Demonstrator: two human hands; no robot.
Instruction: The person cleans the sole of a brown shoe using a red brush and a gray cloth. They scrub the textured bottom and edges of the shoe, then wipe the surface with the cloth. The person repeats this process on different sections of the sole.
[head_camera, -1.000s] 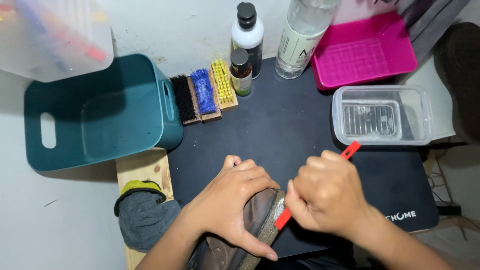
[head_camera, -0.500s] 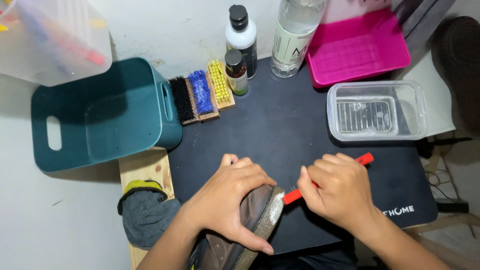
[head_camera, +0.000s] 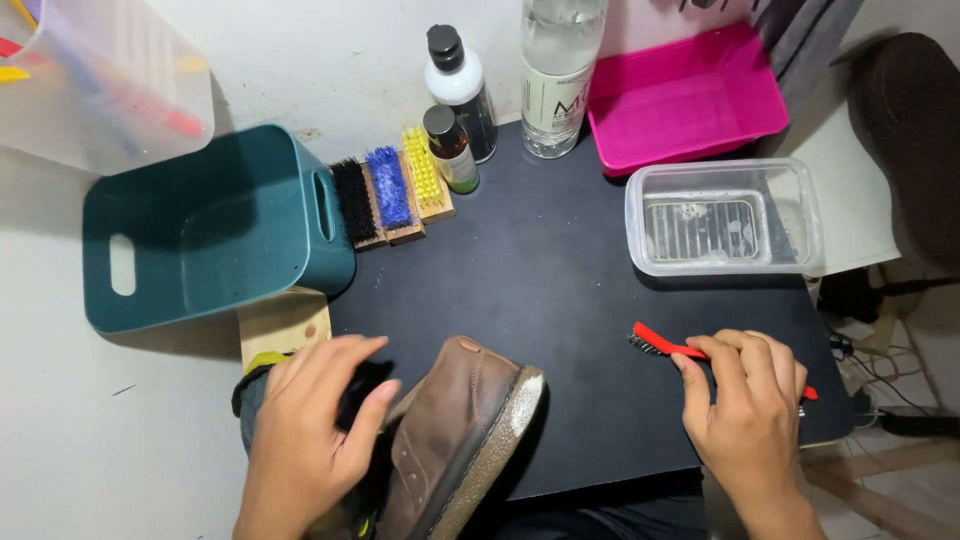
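A brown leather shoe (head_camera: 450, 430) with a grey sole lies tilted on its side at the near edge of the black mat (head_camera: 560, 270). My left hand (head_camera: 310, 430) grips the shoe at its opening, on the left. My right hand (head_camera: 745, 400) holds a small red-handled wire brush (head_camera: 665, 348) down on the mat to the right, well apart from the shoe. The brush's bristle end points left toward the shoe.
A teal bin (head_camera: 210, 230) lies on its side at left. Three brushes, black (head_camera: 353, 203), blue (head_camera: 388, 188) and yellow (head_camera: 425, 172), lie behind. Bottles (head_camera: 460, 90) stand at the back. A pink tray (head_camera: 690, 95) and a clear container (head_camera: 725, 215) sit at right.
My right hand has pulled the red brush away from the shoe's sole, rightward and down onto the mat. The left hand slid back toward the shoe's opening, uncovering the toe.
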